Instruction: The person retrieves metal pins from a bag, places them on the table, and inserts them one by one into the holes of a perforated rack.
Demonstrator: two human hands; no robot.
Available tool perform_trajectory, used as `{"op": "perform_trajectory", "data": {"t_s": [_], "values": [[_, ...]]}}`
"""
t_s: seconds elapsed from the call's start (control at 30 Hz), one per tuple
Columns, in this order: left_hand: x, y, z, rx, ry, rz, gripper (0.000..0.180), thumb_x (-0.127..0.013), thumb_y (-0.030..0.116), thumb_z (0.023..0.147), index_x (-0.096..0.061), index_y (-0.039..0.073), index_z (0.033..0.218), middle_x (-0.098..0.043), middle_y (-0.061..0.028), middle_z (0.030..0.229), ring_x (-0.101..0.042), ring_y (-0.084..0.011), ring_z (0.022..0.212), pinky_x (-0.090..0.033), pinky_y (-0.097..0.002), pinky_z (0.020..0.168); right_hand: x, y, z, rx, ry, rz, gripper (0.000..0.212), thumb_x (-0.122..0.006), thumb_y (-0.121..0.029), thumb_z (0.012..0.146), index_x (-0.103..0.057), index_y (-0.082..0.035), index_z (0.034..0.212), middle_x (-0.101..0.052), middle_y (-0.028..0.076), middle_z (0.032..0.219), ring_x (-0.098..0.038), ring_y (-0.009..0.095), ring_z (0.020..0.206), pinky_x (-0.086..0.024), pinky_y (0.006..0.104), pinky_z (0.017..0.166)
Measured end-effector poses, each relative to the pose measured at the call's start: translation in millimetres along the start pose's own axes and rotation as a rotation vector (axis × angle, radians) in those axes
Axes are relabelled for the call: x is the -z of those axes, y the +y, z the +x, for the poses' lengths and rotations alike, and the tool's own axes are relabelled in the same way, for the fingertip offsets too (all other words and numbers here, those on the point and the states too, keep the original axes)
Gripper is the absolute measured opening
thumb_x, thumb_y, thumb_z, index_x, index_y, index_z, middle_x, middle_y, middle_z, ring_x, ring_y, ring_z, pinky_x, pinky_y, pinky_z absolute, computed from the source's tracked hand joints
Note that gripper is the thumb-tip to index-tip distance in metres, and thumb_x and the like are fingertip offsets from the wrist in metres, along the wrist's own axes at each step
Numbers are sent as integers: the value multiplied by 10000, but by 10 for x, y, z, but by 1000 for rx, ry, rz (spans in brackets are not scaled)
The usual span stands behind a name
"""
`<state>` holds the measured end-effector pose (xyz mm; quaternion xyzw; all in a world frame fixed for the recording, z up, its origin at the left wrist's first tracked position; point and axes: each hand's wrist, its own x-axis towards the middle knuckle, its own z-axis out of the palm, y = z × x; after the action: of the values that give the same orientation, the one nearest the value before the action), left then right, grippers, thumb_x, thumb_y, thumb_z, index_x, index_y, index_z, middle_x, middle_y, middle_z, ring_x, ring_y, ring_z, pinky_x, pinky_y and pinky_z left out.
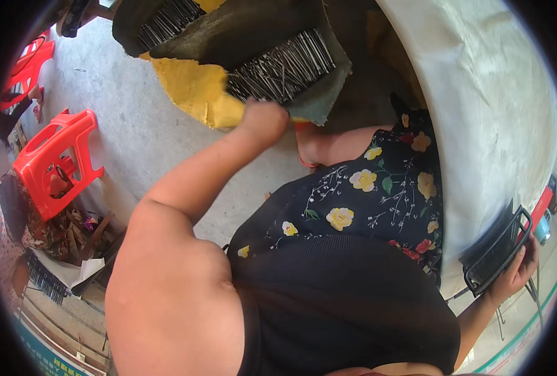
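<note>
left hand [267,119] by far black rods [285,66], fingers curled, can't tell if gripping | right hand [518,271] grasping black frame [493,252] | picking step, I reckon; next wants light pinch

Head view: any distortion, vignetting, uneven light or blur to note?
Head view: black vignette rounds off the corners; the white sheet's edge bows, likely fisheye. Head view: light is bright on the grey floor, dark under the sheet's edge. Head view: left hand looks slightly soft, perhaps motion blur.
</note>
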<state>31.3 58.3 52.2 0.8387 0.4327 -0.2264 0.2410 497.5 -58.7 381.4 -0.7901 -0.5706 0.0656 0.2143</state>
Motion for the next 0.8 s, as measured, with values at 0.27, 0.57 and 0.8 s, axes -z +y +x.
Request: {"op": "perform_trajectory", "data": {"t_s": [0.27,0.57,0.8], "values": [[192,-134,-103,-28,-103,-130,192,-547,168,820,-727,109,850,-707,-113,862,-695,-304,818,-551,-418,675,-9,-42,-12,-49,-5,41,311,-432,-92,1018,-513,62,1276,-554,151,1301,-520,221,1197,-352,335,1068],[-652,-639,901,687,1,-1592,454,-655,423,841,-692,9,1024,-701,-208,938,-664,-333,929,-512,-421,866,57,-71,-23,-39,115,-105,436,-504,-48,980,-354,42,1380,-548,204,1218,-551,237,1128,-415,355,1017],[-1001,-387,861,1300,334,-996,816,-739,450,748,-465,-22,1355,-483,-207,1402,-482,-360,1277,-370,-398,1089,45,-90,-94,-9,207,-37,693,-576,63,904,-107,14,1412,-529,263,1116,-584,274,1043,-501,375,952]]}}
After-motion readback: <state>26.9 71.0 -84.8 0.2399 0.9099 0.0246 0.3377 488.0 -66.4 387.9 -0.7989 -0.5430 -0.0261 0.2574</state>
